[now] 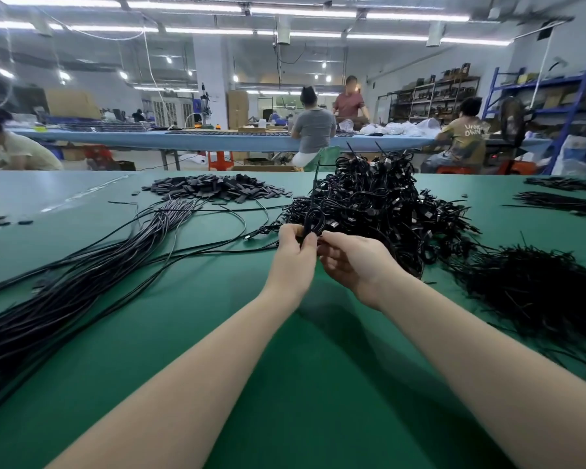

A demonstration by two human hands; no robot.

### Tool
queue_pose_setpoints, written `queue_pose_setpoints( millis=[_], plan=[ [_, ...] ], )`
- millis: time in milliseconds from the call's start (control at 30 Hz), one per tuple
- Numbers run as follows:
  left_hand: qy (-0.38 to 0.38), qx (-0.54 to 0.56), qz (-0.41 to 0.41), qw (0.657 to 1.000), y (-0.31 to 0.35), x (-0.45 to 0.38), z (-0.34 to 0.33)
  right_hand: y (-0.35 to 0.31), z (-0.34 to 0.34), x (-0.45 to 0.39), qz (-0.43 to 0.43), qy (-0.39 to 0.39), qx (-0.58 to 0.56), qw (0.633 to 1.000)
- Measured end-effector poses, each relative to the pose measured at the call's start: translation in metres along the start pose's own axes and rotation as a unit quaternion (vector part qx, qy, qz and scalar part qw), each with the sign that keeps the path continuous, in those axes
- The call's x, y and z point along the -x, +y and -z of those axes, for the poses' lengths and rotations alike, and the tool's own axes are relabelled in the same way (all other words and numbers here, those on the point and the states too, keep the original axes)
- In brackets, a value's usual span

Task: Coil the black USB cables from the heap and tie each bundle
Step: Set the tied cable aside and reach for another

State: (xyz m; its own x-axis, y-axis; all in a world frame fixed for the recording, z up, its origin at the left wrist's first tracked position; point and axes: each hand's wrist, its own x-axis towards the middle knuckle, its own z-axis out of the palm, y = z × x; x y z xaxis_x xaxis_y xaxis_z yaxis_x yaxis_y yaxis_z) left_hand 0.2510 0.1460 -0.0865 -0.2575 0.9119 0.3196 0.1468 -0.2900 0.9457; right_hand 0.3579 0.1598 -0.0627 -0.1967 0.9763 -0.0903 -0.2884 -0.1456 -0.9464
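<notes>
My left hand (293,252) and my right hand (352,260) meet above the green table (285,367), both pinching a small coiled black cable bundle (313,222). A thin black tie (316,179) sticks up from that bundle. Directly behind it rises a big heap of coiled, tied cables (379,201). A long sheaf of uncoiled black USB cables (82,286) runs from the left front toward the middle. A pile of loose black ties (535,286) lies at the right.
A pile of small flat black pieces (217,190) sits at the back middle of the table. More black strands (565,201) lie at the far right. Behind the table, several people work at a long blue bench (183,138), with shelving at the right.
</notes>
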Motion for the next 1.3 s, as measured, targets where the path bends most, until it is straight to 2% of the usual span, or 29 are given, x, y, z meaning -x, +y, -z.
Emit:
queue_pose_setpoints(
  millis=[233, 300, 333, 367, 467, 567, 600, 667, 733, 800, 933, 1000, 1100, 1233, 1300],
  plan=[
    [-0.047, 0.011, 0.007, 0.999, 0.003, 0.0, 0.003, -0.005, 0.014, -0.002, 0.028, -0.038, 0.081, 0.996],
    [-0.053, 0.015, 0.019, 0.998, 0.005, 0.002, 0.001, -0.006, 0.017, -0.004, 0.086, -0.028, 0.161, 0.983],
    [-0.053, 0.01, 0.031, 0.998, 0.006, 0.003, 0.0, -0.006, 0.018, -0.004, 0.139, -0.01, 0.234, 0.962],
    [-0.055, -0.001, 0.048, 0.997, 0.008, 0.004, -0.001, -0.006, 0.019, -0.004, 0.202, 0.013, 0.318, 0.926],
    [-0.1, -0.058, 0.122, 0.986, 0.017, 0.005, 0.001, -0.007, 0.023, 0.001, 0.367, 0.038, 0.498, 0.784],
    [-0.138, -0.041, 0.22, 0.965, 0.027, 0.005, 0.01, -0.004, 0.029, 0.004, 0.463, 0.021, 0.604, 0.648],
    [-0.134, -0.012, 0.231, 0.964, 0.029, 0.004, 0.012, -0.002, 0.03, 0.004, 0.477, 0.02, 0.616, 0.626],
    [-0.107, 0.04, 0.204, 0.972, 0.032, 0.001, 0.014, -0.001, 0.031, 0.004, 0.481, 0.03, 0.603, 0.636],
    [-0.085, 0.034, 0.139, 0.986, 0.034, -0.001, 0.013, 0.0, 0.03, 0.003, 0.477, 0.036, 0.563, 0.673],
    [-0.097, 0.034, 0.089, 0.991, 0.032, -0.001, 0.012, 0.002, 0.029, 0.002, 0.47, 0.032, 0.528, 0.707],
    [-0.101, 0.082, 0.092, 0.987, 0.031, -0.002, 0.014, 0.005, 0.022, 0.003, 0.461, 0.033, 0.498, 0.734],
    [-0.099, 0.099, 0.12, 0.983, 0.031, -0.004, 0.017, 0.004, 0.021, 0.006, 0.48, 0.041, 0.493, 0.724],
    [-0.151, 0.051, 0.155, 0.975, 0.029, -0.003, 0.023, 0.0, 0.022, 0.01, 0.501, 0.046, 0.522, 0.689],
    [-0.186, -0.089, 0.114, 0.972, 0.021, -0.002, 0.033, -0.001, 0.024, 0.012, 0.506, 0.039, 0.546, 0.667],
    [-0.199, -0.181, 0.08, 0.96, 0.021, -0.001, 0.034, -0.001, 0.025, 0.011, 0.513, 0.046, 0.534, 0.671]
  ],
)
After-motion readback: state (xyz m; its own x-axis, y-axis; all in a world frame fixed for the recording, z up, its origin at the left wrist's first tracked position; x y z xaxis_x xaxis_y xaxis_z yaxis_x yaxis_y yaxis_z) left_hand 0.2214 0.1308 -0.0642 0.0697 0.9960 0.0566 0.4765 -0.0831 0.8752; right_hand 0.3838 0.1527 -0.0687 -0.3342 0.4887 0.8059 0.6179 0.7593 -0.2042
